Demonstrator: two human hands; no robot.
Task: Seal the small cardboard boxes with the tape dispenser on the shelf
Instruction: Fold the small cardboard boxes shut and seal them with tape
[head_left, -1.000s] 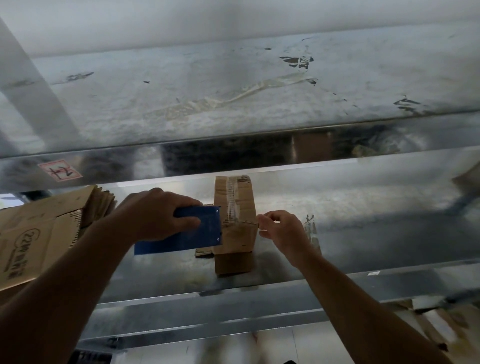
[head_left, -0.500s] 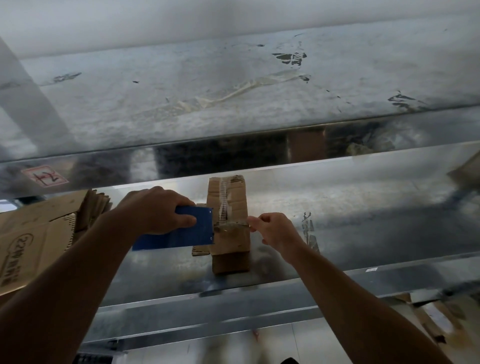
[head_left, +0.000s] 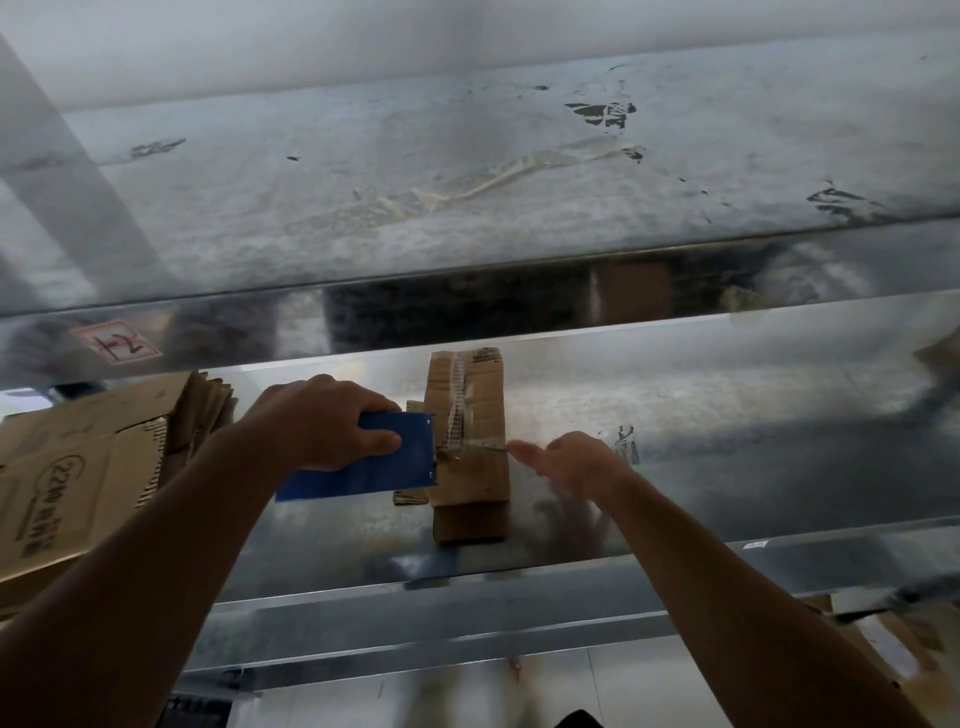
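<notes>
Head cam, looking down at a metal shelf (head_left: 701, 415) with a second shelf (head_left: 363, 208) above it; the small cardboard box (head_left: 470, 415) sits on the lower one, about mid-frame, long side running away from the camera; there's a ragged whitish strip along its top and a clear band of tape (head_left: 480, 446) going across it. The left hand (head_left: 322, 423) has its grip wrapped round a blue tape dispenser (head_left: 363, 473), fingers curled over the top and thumb on the near face; the dispenser's right end is butted up against the box's left side, right where the clear band starts. The right hand (head_left: 571, 460) is on the other side of the box; its grip looks loose and holds nothing, fingers stretched out toward the box's right edge at the tape end; it's pretty motion-blurred, so I can't tell if the fingertips actually touch. A bit of cardboard flap (head_left: 410, 498) pokes out low on the box's left, under the dispenser. Off to the left on the same shelf lies a stack of flattened cartons (head_left: 78, 467) with printing on them; the upper shelf's front lip has a red-marked sticker (head_left: 117, 343), and old tape residue (head_left: 519, 171) is stuck across its top; more cardboard (head_left: 883, 639) shows bottom right, below the shelf.
</notes>
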